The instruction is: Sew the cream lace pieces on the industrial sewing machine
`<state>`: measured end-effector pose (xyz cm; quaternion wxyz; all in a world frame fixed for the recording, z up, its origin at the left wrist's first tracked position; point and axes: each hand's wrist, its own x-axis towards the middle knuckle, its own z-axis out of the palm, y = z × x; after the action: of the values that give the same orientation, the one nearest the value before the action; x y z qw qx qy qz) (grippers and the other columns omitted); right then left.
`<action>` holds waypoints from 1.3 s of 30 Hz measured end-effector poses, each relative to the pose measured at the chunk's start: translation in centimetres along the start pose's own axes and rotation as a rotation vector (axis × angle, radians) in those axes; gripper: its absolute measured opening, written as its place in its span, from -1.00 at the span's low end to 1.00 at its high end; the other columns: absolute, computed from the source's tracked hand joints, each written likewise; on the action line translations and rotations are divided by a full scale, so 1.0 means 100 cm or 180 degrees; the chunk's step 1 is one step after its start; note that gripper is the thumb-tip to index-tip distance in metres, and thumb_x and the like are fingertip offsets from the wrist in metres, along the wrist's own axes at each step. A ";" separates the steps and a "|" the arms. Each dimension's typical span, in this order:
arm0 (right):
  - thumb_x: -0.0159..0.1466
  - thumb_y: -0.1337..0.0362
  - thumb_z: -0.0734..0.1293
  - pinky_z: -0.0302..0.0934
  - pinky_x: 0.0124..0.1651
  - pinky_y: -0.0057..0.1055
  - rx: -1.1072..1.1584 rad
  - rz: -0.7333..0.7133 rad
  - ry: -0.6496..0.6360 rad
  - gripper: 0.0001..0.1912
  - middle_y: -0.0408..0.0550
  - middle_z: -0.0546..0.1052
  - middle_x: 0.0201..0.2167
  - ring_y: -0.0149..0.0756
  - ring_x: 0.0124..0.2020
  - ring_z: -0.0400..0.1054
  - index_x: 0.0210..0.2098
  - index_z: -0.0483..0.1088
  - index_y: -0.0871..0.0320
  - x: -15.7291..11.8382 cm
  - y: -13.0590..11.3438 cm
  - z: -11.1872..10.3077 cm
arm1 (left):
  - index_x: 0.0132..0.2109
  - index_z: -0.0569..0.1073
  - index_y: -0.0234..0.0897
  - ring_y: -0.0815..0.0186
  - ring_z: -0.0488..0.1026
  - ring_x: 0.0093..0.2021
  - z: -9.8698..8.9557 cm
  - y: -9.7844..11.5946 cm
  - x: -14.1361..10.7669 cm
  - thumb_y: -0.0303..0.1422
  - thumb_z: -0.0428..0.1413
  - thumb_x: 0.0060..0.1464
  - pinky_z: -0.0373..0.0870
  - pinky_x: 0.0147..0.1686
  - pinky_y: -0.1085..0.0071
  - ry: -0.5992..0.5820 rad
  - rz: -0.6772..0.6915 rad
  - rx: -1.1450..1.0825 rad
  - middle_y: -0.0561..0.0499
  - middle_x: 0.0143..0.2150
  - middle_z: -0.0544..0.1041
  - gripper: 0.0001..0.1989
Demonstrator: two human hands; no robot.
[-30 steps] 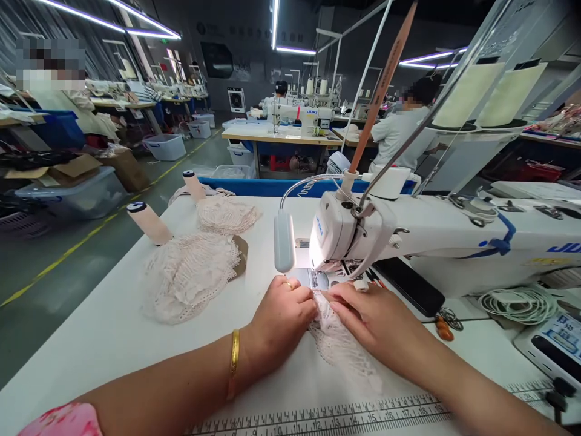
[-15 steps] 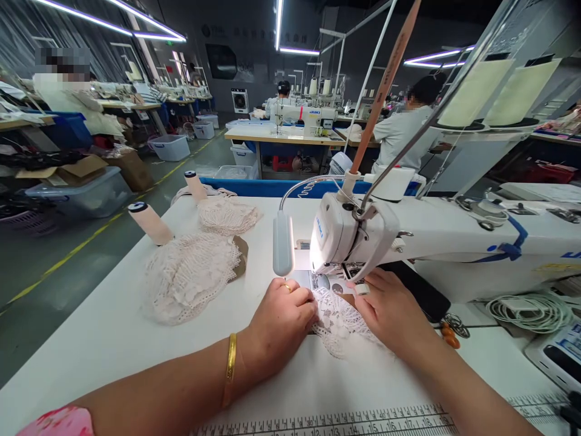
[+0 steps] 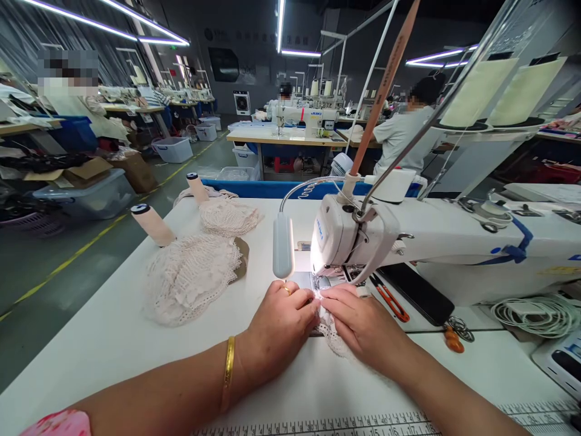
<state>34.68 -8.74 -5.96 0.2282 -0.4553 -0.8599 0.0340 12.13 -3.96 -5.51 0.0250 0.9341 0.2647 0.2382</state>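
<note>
A piece of white lace [image 3: 332, 336] lies below the needle area of the sewing machine [image 3: 338, 233], partly covered by my fingers. My left hand [image 3: 285, 321] pinches the lace at its left edge, fingers bent and pressed together. From the other side, my right hand [image 3: 363, 318] grips the same lace, its fingertips almost meeting the left ones close to the presser foot. The lit lamp [image 3: 284, 245] hangs just above and left of the needle. Exactly how the lace sits under the foot is hidden.
Left on the table are a larger lace pile [image 3: 193, 278], a smaller one [image 3: 229, 216] and two thread cones [image 3: 152, 225]. Right of my hand lie orange thread snips [image 3: 391, 298], a black phone [image 3: 420, 293] and a keyring [image 3: 455, 339]. A printed ruler [image 3: 354, 426] runs along the front edge.
My right hand has moved left from beside the machine head to the lace near the needle, uncovering the orange snips. My left hand stays nearly in place.
</note>
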 end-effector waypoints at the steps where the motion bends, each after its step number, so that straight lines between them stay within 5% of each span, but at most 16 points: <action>1: 0.37 0.57 0.17 0.45 -0.05 -0.02 -0.0018 0.0025 -0.0001 -0.62 0.08 0.58 0.12 0.09 0.06 0.46 0.04 0.45 0.14 0.000 0.000 0.000 | 0.00 0.53 -0.22 0.14 0.41 -0.18 0.000 0.000 0.000 -0.41 0.09 0.40 0.28 -0.15 0.14 0.0004 0.0003 0.0003 -0.01 -0.11 0.61 -0.86; 17: 0.35 0.50 0.19 0.44 -0.16 -0.22 -0.0265 0.0511 -0.0152 -0.53 -0.06 0.57 0.19 -0.10 -0.06 0.51 0.10 0.52 -0.02 0.001 0.010 0.001 | -0.02 0.54 -0.23 0.12 0.40 -0.17 0.007 0.003 0.005 -0.43 0.00 0.40 0.27 -0.11 0.12 -0.0069 -0.0238 0.0113 -0.04 -0.16 0.56 -0.79; 25: 0.38 0.50 0.18 0.43 0.09 -0.06 -0.0372 0.0436 -0.0166 -0.55 -0.04 0.56 0.20 0.03 0.14 0.45 0.11 0.51 0.04 0.000 0.015 0.003 | 0.03 0.53 -0.23 0.09 0.44 -0.11 0.007 0.003 0.006 -0.43 0.02 0.39 0.25 -0.09 0.12 -0.0111 -0.0258 0.0093 -0.07 -0.14 0.55 -0.79; 39: 0.50 0.34 0.17 0.43 0.07 0.04 -0.0210 0.0331 -0.0001 -0.64 0.12 0.60 0.09 0.11 0.12 0.45 0.19 0.46 0.13 0.000 0.009 -0.004 | -0.01 0.58 -0.17 0.09 0.45 -0.10 0.001 -0.007 0.009 -0.36 0.07 0.39 0.25 -0.07 0.09 -0.0214 -0.0268 -0.0227 -0.04 -0.11 0.58 -0.82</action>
<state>35.49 -8.26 -5.85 0.2109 -0.5067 -0.8358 0.0176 12.55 -2.91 -5.36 0.0772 0.9281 0.2941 0.2147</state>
